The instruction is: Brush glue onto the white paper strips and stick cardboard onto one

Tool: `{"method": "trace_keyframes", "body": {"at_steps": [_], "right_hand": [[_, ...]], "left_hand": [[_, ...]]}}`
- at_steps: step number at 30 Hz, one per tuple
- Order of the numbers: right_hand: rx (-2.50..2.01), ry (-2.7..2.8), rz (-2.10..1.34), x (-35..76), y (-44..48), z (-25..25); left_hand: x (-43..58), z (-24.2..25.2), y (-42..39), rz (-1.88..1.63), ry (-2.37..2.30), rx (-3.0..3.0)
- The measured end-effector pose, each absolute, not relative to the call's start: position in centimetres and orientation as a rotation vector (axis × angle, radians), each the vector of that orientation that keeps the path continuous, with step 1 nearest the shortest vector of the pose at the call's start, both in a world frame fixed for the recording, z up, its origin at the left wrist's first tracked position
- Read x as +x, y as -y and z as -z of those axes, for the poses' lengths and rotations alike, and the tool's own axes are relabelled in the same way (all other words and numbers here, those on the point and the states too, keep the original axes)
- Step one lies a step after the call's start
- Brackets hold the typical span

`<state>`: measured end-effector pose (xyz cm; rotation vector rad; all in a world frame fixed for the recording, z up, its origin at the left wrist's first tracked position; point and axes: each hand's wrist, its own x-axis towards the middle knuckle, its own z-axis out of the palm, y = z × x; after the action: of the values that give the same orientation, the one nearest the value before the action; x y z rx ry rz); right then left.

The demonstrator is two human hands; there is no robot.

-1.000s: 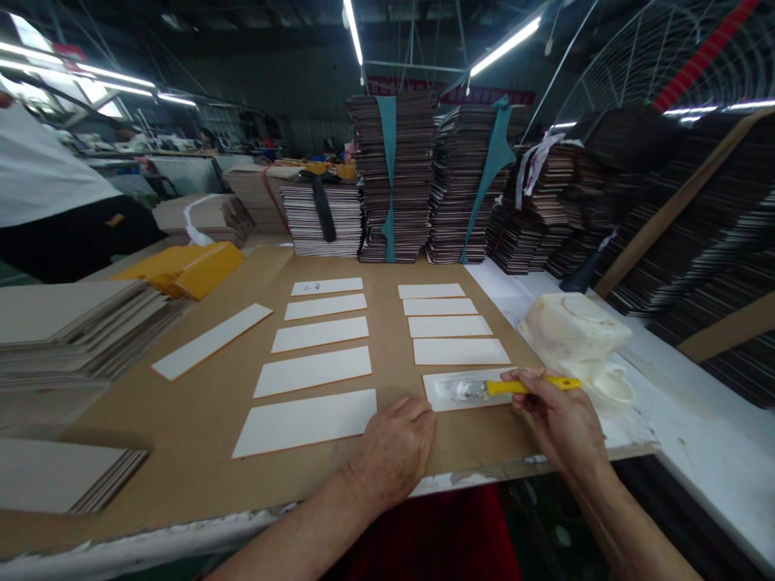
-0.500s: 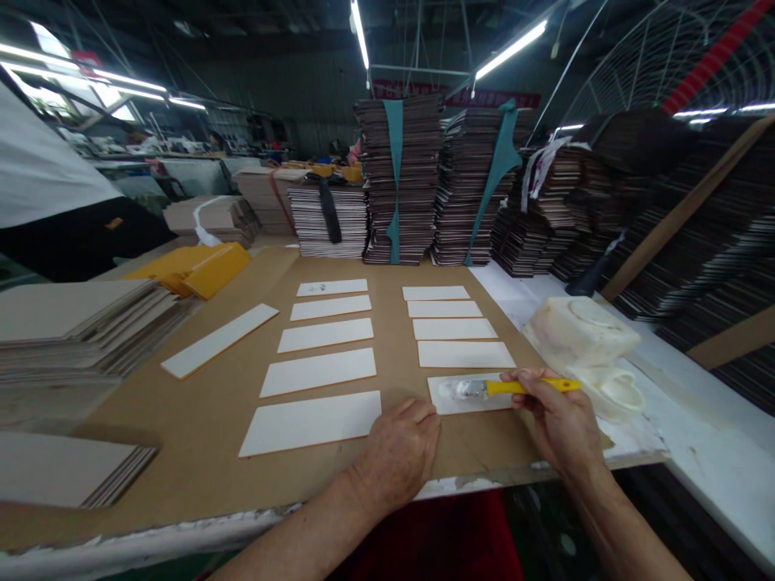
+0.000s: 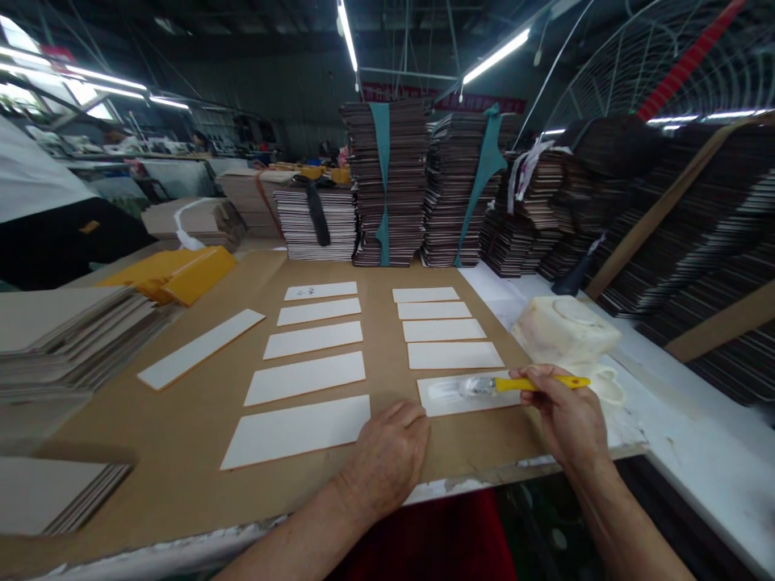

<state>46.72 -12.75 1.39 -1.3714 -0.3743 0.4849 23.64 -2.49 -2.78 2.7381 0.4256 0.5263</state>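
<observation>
My right hand is closed around the yellow handle of a paintbrush. The brush's bristles lie on a white rectangular strip, the nearest one in the right column, where a wet white smear shows. My left hand rests curled on the brown board at that strip's left end, its fingertips hidden. Just left of it lies the nearest strip of the left column. More white strips lie in two columns beyond, and a single one sits slanted at the left.
A whitish, stained plastic container stands to the right. Tall stacks of dark sheets line the back. Piles of grey board and yellow pieces are at the left. A person in a white top is at the far left.
The paintbrush has moved rightward along the nearest right strip, leaving a white smear behind it. My left hand stays by the strip's end. The whole view has shifted slightly.
</observation>
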Motion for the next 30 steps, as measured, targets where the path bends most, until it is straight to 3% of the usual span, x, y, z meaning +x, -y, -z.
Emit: {"method": "trace_keyframes", "body": {"at_steps": [10,30], "right_hand": [[-1.529,0.311,-0.168,50.6,15.3,-3.0],[-1.422,0.310,-0.158,50.6,14.8,-2.3]], "left_hand": [[23.7,2.9,2.4,-0.499,-0.442,2.743],[23.7,3.0,2.3,-0.506,-0.452,2.717]]}}
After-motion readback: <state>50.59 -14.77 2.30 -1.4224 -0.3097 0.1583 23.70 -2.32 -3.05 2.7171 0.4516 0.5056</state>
